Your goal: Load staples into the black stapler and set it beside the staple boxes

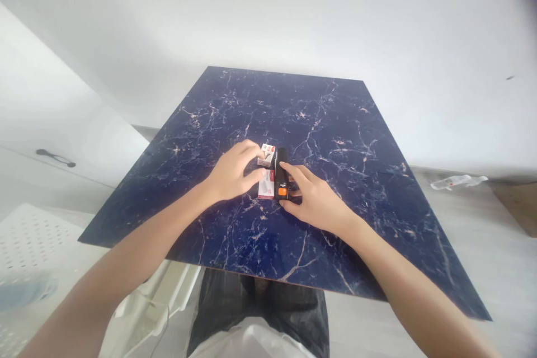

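A black stapler (pixel 282 173) with an orange patch at its near end lies on the dark blue marbled table. My right hand (pixel 312 196) grips it from the right, forefinger on its top and thumb by the near end. Close against its left side are two small white-and-red boxes, probably of staples. My left hand (pixel 237 170) has its forefinger and thumb around the farther box (pixel 267 152). The thumb tip also reaches the top edge of the nearer box (pixel 265 187), which lies flat. Some fingers of both hands are hidden.
The table (pixel 268 106) has a straight near edge just before my lap. A white perforated chair (pixel 37 235) stands at the left, near a white cabinet with a dark handle (pixel 56 158). On the floor at the right are a clear plastic bottle (pixel 455 182) and a brown cardboard piece (pixel 520 207).
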Demonstrator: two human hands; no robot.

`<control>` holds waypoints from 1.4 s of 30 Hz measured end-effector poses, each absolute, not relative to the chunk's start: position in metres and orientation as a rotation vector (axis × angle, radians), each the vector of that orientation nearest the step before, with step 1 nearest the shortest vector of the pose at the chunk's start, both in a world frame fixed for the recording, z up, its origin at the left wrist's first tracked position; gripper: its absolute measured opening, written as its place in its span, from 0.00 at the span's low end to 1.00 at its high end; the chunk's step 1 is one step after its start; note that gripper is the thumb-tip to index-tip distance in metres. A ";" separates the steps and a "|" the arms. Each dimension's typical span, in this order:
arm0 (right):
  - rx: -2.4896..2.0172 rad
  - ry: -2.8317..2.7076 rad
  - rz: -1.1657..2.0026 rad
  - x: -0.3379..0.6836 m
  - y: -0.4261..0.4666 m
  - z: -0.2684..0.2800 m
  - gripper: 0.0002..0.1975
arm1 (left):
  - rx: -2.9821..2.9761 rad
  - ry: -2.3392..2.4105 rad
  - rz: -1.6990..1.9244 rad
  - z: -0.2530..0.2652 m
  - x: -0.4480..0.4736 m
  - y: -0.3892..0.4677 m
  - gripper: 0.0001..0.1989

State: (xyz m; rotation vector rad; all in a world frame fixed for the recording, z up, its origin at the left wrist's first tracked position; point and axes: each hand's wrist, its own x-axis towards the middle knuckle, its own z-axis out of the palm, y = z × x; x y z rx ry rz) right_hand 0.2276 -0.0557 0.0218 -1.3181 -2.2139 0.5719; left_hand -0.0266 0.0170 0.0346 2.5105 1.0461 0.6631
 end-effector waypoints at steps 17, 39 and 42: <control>-1.288 -2.218 0.502 0.227 -0.054 0.014 0.42 | 2.495 0.885 0.240 0.031 -0.039 0.024 0.49; -1.545 -1.937 0.391 0.220 -0.051 0.025 0.28 | 2.578 0.851 0.463 0.003 -0.002 0.039 0.51; -1.641 -1.904 0.323 0.243 -0.036 0.029 0.27 | 2.576 0.874 0.433 -0.002 0.032 0.059 0.61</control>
